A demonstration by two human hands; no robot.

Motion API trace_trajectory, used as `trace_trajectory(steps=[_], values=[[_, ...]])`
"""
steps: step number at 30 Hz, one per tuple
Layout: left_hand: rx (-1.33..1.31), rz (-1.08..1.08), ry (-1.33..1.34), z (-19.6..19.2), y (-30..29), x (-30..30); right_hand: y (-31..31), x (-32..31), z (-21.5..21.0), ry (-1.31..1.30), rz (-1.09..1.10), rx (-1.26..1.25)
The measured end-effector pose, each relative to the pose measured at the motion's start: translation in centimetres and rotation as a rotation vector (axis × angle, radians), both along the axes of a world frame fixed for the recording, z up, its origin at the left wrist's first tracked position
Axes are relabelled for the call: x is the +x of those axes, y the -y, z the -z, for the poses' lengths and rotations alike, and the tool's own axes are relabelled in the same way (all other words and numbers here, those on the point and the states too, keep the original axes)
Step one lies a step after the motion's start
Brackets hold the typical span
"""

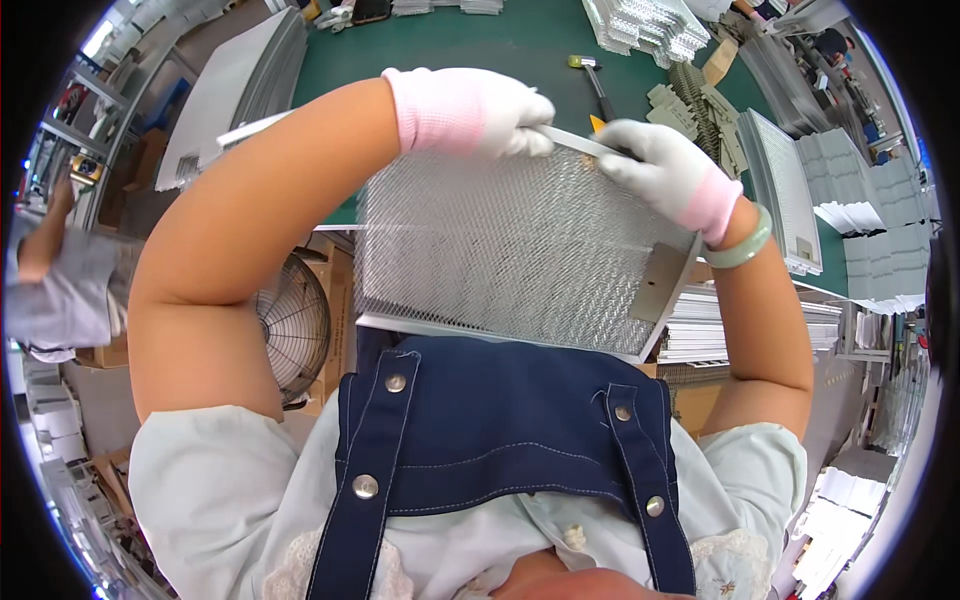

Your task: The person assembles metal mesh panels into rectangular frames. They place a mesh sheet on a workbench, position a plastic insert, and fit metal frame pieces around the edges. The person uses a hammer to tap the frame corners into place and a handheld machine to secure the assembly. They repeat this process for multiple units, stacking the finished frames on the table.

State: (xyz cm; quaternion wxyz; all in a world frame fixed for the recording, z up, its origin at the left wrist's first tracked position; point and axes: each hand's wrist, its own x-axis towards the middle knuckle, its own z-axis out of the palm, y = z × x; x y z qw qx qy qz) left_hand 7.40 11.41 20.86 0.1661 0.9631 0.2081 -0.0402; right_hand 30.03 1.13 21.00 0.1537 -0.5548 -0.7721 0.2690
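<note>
The white-gloved left hand (500, 115) has its fingers curled closed over a narrow white metal strip (572, 142); the white-gloved right hand (650, 165) pinches it farther right, though its fingertips are partly hidden; just below, a rectangular silver mesh panel (510, 240) fills the frame's centre, reaching from the green worktop (430, 45) toward the navy apron (500, 420); uneven pressure could bend the strip or crush the mesh; a loosened grip could let the panel slip.

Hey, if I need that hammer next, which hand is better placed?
Probably your right hand: the hammer's dark handle points down toward it. Your left hand looks farther off. Both hold the white strip, so either would have to let go.
</note>
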Motion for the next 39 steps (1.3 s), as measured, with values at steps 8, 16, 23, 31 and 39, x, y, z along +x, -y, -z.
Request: trace_trajectory(steps=[8, 16, 23, 31, 39], values=[[-0.012, 0.006, 0.003, 0.7, -0.2, -1.5, -0.4, -4.1, 3.9, 0.362, 0.060, 0.435], [0.314, -0.011, 0.145, 2.9, -1.0, -4.7, -0.8, -4.0, 3.9, 0.367, 0.083, 0.336], [0.123, -0.111, -0.009, 1.9, -1.8, -6.8, -1.6, -3.9, 4.1, 0.237, 0.095, 0.173], [-0.264, -0.146, -0.189, -1.3, -2.8, -6.6, -5.5, -6.0, 2.5, -0.125, -0.048, -0.133], [-0.246, -0.212, -0.280, -2.3, -1.6, -7.6, -3.9, -7.5, 5.0, 0.340, 0.003, 0.469]])
